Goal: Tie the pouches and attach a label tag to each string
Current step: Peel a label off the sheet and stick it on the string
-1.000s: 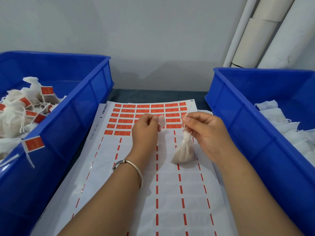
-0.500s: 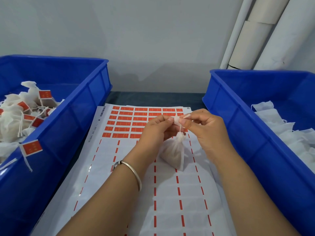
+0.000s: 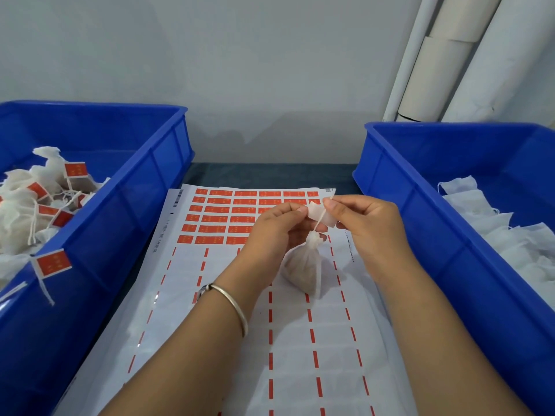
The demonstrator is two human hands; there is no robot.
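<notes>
A small white mesh pouch (image 3: 304, 267) with brown filling hangs by its string (image 3: 319, 221) above the label sheet (image 3: 228, 217). My left hand (image 3: 274, 232) pinches one end of a peeled label tag (image 3: 320, 215), white side toward me. My right hand (image 3: 365, 219) pinches the tag's other end and the top of the string, which crosses the tag's middle. The sheet carries several rows of orange labels at its far end; the nearer rows are peeled bare.
A blue bin (image 3: 132, 211) on the left holds several tied pouches (image 3: 27, 205) with orange tags (image 3: 53, 262). A blue bin (image 3: 426, 223) on the right holds a heap of white pouches (image 3: 495, 223). White rolls (image 3: 444, 55) lean against the wall at back right.
My left hand brought the peeled tag over to the string. Both hands now hold the tag against the string, and the pouch hangs slightly lower and to the right.
</notes>
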